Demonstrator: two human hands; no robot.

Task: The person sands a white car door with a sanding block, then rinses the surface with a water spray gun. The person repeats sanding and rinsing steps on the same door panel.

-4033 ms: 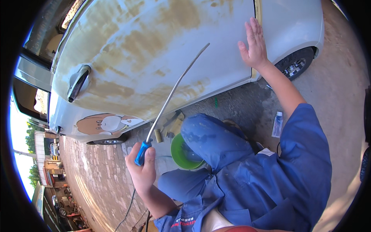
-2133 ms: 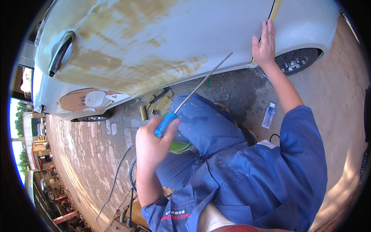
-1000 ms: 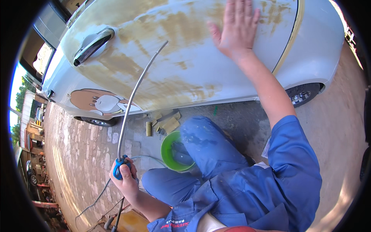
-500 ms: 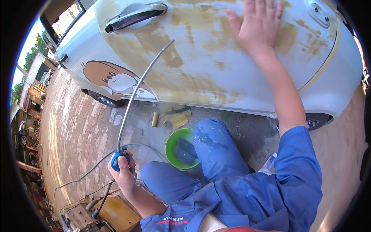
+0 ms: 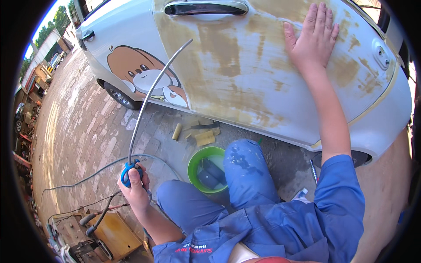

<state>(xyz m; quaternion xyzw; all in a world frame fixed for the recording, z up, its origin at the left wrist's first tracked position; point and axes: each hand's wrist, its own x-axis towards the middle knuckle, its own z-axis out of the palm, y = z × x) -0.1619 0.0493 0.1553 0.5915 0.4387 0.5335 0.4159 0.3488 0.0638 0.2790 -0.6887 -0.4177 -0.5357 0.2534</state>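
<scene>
My left hand (image 5: 135, 179) is closed around the blue handle of an air blow gun (image 5: 130, 170). Its long, curved metal nozzle rises in front of the car door, the tip bent toward the right. My right hand (image 5: 313, 41) lies flat with spread fingers against the white car door panel (image 5: 302, 101), which carries patchy tan filler. Above and left of that hand is a dark door handle (image 5: 206, 8). A cartoon dog decal (image 5: 136, 72) covers part of the neighbouring door.
A green basin (image 5: 190, 173) holding water and dark pieces stands beside my knee. Sanding blocks and scraps (image 5: 205, 138) lie under the car's edge. An air hose (image 5: 101, 168) curves over the brick paving. A yellowish metal machine (image 5: 115, 234) sits at lower left.
The view has turned, so the car appears shifted right and rotated. My right hand remains flat on the panel, and the blow gun stays in my left hand.
</scene>
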